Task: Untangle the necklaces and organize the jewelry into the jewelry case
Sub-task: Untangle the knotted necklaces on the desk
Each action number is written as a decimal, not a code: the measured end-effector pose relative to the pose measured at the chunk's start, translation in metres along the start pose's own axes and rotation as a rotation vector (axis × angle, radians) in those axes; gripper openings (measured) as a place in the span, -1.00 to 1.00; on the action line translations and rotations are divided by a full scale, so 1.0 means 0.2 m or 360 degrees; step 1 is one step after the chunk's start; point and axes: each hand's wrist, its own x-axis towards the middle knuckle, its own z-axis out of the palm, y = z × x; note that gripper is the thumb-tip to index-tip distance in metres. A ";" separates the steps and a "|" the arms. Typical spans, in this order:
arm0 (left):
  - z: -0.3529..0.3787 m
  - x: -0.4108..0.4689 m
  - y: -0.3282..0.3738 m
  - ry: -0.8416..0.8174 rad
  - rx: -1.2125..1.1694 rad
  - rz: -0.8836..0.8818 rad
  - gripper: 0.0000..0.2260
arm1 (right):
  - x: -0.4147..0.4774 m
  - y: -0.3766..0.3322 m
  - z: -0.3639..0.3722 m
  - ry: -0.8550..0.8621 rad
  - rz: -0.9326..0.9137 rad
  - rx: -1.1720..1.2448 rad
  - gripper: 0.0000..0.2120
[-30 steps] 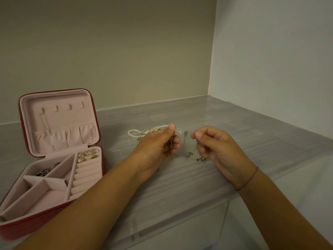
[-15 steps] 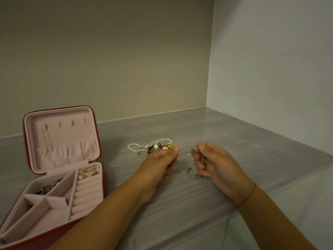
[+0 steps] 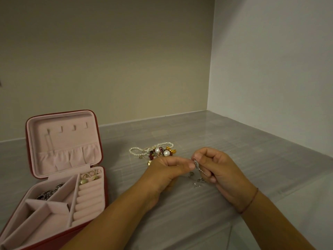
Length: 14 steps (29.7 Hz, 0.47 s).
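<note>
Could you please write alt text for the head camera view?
The left hand and right hand pinch a thin silver chain between them over a grey counter. Behind lies a tangle of pearl and bead jewelry; an open red jewelry case stands to the left.

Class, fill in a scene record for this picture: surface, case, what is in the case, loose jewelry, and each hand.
surface: grey striped countertop in a wall corner
case: red jewelry case, pink lining, lid open, at the left
in case: gold pieces at the far end of the ring rolls; dark metal piece in a far left compartment
loose: tangled pile of pearl, red and gold beads, lying beyond the hands
left hand: pinches a thin silver chain
right hand: pinches the same chain
</note>
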 end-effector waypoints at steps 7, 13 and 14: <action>0.01 0.01 -0.01 0.0051 0.0008 0.0011 -0.96 | 0.00 -0.01 0.01 0.0052 0.0013 -0.0065 -0.76; -0.01 0.03 -0.03 0.0150 -0.0031 0.0106 -0.90 | 0.00 -0.01 0.01 0.0119 0.0014 -0.0051 -0.78; -0.01 0.03 -0.04 0.0164 -0.0049 0.0128 -0.90 | 0.00 -0.01 0.01 0.0129 0.0012 -0.0049 -0.77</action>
